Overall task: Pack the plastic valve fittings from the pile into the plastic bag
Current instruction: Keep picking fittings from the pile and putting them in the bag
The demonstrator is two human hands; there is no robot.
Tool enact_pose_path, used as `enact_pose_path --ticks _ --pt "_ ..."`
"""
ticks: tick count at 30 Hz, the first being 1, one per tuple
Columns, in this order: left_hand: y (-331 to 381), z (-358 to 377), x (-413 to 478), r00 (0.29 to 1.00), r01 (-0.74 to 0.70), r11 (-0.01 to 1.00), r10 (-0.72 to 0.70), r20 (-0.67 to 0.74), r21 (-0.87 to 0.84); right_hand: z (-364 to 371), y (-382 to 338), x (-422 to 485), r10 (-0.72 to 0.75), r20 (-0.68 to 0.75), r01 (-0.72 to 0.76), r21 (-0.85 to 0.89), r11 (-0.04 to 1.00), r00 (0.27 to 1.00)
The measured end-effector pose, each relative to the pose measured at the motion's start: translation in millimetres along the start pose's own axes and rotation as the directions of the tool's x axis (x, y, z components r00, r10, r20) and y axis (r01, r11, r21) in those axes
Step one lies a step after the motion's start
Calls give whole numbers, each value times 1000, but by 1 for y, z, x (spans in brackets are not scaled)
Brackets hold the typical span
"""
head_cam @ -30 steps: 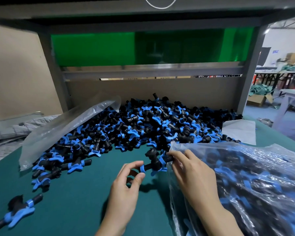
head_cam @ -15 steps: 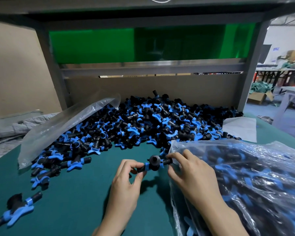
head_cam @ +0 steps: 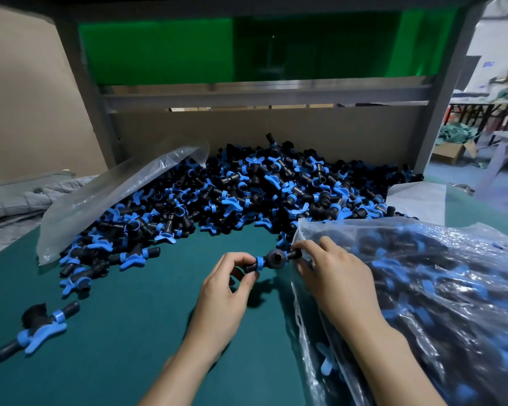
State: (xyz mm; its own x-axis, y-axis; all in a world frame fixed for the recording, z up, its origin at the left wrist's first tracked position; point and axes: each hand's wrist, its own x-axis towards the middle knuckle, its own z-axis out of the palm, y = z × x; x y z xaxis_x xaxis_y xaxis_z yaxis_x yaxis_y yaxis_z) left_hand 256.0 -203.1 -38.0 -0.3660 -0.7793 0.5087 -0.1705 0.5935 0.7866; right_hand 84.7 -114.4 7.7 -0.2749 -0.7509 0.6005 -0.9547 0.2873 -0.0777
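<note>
A big pile of black and blue plastic valve fittings (head_cam: 247,194) covers the back of the green table (head_cam: 129,317). One black fitting with blue rings (head_cam: 274,258) hangs just above the table between my hands. My left hand (head_cam: 229,285) pinches its left end. My right hand (head_cam: 332,276) pinches its right end at the mouth of the clear plastic bag (head_cam: 423,303), which lies at the right, filled with several fittings.
An empty clear bag (head_cam: 115,197) lies over the pile's left side. A single stray fitting (head_cam: 38,326) sits near the table's left front. Cardboard walls and a grey metal frame (head_cam: 264,95) close the back. A white sheet (head_cam: 417,200) lies at the right rear.
The fitting held between both hands has turned so its round socket faces me. It has sunk a little toward the table by the bag's mouth.
</note>
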Motion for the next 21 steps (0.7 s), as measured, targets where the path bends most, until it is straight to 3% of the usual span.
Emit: enact_pose_path --ticks 21 --pt "-1 -2 1 992 122 990 -123 -1 -75 -3 -1 -1 -28 -35 28 -1 1000 999"
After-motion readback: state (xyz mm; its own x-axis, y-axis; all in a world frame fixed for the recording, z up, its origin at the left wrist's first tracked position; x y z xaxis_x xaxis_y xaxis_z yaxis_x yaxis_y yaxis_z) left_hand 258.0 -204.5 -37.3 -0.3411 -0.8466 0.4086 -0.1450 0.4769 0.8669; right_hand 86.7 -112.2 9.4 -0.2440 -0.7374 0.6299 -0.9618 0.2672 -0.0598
